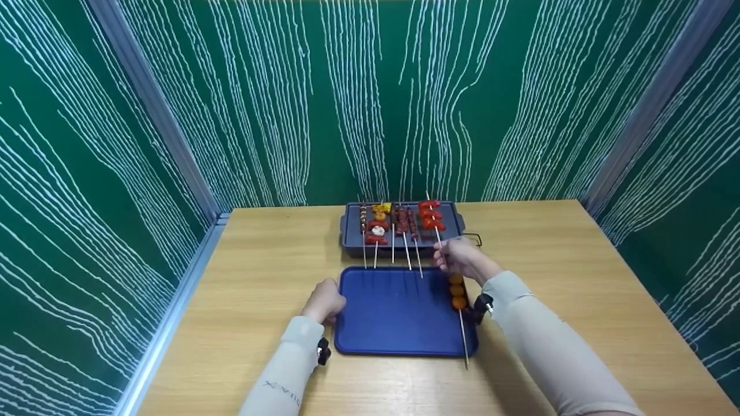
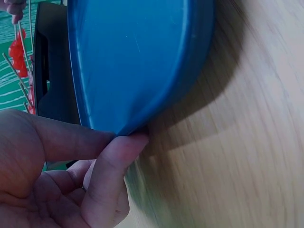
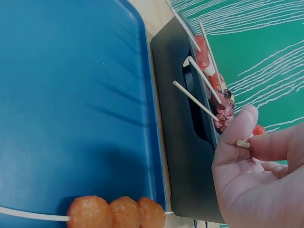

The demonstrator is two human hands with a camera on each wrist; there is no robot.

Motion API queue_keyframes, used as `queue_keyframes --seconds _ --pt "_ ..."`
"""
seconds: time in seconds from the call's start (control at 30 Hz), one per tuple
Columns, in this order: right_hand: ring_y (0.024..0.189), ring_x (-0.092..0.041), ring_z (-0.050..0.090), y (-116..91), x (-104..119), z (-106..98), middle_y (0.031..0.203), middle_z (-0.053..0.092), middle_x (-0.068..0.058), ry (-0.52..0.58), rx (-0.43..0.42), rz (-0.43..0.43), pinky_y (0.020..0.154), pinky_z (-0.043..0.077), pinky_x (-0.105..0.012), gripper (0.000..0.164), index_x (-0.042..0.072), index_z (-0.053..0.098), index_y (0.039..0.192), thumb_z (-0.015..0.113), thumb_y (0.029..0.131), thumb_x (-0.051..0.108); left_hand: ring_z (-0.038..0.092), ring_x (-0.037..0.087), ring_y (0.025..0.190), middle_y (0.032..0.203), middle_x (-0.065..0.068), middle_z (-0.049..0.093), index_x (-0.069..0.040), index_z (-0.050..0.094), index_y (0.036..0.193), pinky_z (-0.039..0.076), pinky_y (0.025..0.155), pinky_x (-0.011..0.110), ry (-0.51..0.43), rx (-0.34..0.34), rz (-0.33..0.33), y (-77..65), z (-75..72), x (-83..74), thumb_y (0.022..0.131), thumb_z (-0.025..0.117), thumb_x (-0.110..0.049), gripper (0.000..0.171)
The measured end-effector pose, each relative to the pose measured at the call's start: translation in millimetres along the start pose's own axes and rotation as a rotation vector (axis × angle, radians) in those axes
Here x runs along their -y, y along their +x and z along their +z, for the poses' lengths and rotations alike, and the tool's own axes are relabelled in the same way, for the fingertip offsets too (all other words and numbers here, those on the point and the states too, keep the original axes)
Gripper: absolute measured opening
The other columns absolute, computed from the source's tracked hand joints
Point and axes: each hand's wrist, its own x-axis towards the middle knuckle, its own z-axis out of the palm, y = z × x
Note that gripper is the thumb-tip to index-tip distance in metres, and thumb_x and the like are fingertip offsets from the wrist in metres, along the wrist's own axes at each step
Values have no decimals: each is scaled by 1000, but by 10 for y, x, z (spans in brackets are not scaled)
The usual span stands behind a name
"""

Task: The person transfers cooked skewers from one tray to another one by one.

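My left hand (image 1: 325, 300) pinches the left rim of a blue tray (image 1: 393, 326) between thumb and finger; the left wrist view shows this grip up close. Above the tray's far right corner, my right hand (image 1: 462, 257) pinches the bare stick end of a skewer of red pieces (image 1: 430, 215). Those red pieces are over the right side of a dark grill pan (image 1: 354, 251); whether they touch it I cannot tell. Along the tray's right side lies a skewer of round orange balls (image 1: 458, 290), its stick reaching past the near rim.
Several other skewers, among them a mixed one (image 1: 378, 230) and dark red meat ones (image 1: 403, 221), lie on the grill pan with sticks pointing toward me. A wire handle (image 1: 475, 238) juts from the pan's right side. Green patterned walls (image 1: 497, 115) enclose the wooden table (image 1: 260, 260).
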Motion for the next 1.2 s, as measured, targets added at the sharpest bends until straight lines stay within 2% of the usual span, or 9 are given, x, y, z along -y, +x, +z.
queue_keyframes --seconds 0.03,0.23,0.47,0.53,0.67,0.9,1.0,1.03,1.2 --pt "61 -10 58 -9 4 -2 73 62 0 0 -2 0 55 52 -20 16 -1 53 116 39 108 -2 64 25 42 83 28 68 4 61 86 59 39 39 -1 1 -11 -57 -26 -50 83 49 9 13" --pt "62 -12 60 -62 27 -8 75 63 -2 30 2 -9 58 56 -22 18 -2 52 117 38 106 -4 64 25 43 81 26 68 4 62 85 59 39 41 7 2 -13 -93 -33 -92 83 49 9 15" --pt "66 -13 63 -132 40 -6 76 66 -2 27 21 -32 62 60 -24 19 2 54 111 37 106 -5 64 24 42 75 20 66 -2 62 80 56 37 39 20 23 24 287 129 252 81 48 3 15" --pt "66 -12 63 -150 45 -10 77 66 -2 17 34 -45 62 59 -23 19 2 54 111 37 105 -6 64 24 42 74 19 67 -2 63 81 56 37 38 12 27 18 292 128 258 81 49 3 14" --pt "65 -11 63 -185 52 -17 77 67 -2 7 48 -58 61 57 -22 20 1 53 112 37 104 -7 67 26 44 77 22 69 1 64 84 60 42 42 14 27 -7 148 59 114 83 50 5 15" --pt "67 -10 63 -244 67 -31 78 68 -1 -22 53 -64 63 57 -23 18 0 52 114 37 105 -5 65 23 43 77 19 67 -2 63 85 58 38 38 11 25 12 318 156 300 82 51 4 13" --pt "67 -10 63 -275 81 -31 79 69 -1 -30 51 -69 63 57 -23 18 1 52 114 38 105 -5 66 27 46 80 22 68 1 63 87 58 39 41 -1 22 7 238 112 219 83 52 5 13" --pt "67 -10 64 -285 85 -30 79 70 -1 -31 52 -72 63 57 -23 18 1 52 114 38 104 -5 66 26 45 80 23 68 0 63 87 57 38 39 6 21 22 253 127 248 83 51 4 13" --pt "68 -10 66 -343 104 -39 80 71 -1 -53 43 -78 62 57 -23 18 0 54 116 39 105 -4 63 24 43 77 22 66 1 60 86 57 38 37 -5 24 15 51 24 71 84 50 6 12"
